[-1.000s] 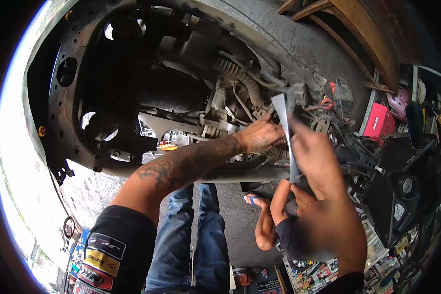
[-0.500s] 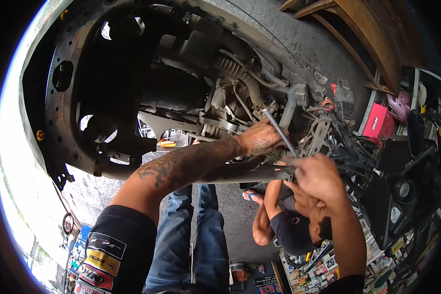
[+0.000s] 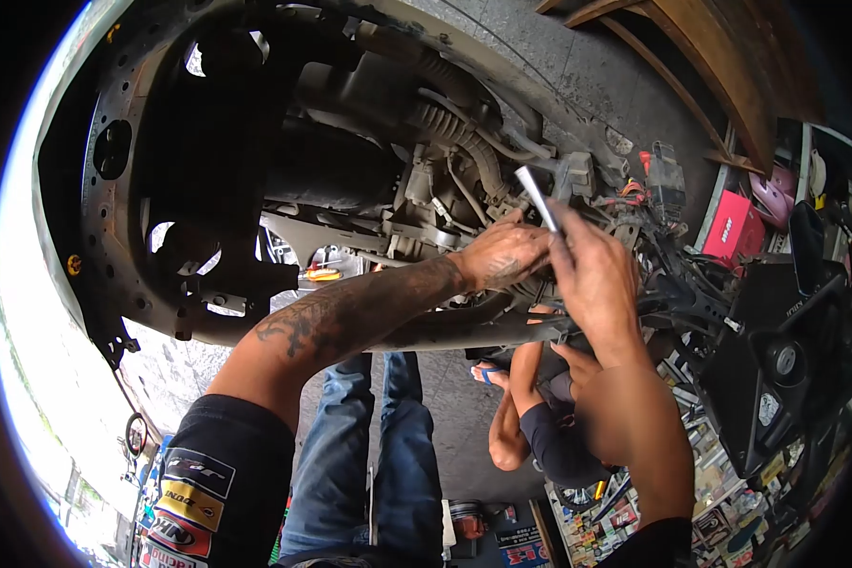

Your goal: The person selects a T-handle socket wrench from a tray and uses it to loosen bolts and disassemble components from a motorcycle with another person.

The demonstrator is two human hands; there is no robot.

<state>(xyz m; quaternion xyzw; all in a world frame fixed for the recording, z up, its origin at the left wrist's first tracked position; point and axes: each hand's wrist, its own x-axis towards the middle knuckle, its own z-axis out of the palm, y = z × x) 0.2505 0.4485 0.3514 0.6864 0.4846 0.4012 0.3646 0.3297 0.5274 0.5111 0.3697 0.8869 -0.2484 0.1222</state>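
My right hand is closed around a silver metal bar, whose end sticks up past my fingers. The bar looks like a tool handle, but its lower end is hidden. Just beside it, my left hand reaches in among the engine parts of a stripped scooter or motorcycle, fingers curled. What those fingers hold is hidden. A grey corrugated hose lies above my left hand. Under my left forearm runs a thick frame tube.
A co-worker crouches below the frame, near my right forearm. Loose wiring and a dark box lie at the right, with a red box farther off. A black body panel stands at right. Wooden furniture is at top right.
My right hand has moved up and left with the metal bar, closer to my left hand. The bar's upper end has risen. My left hand stays nearly in place.
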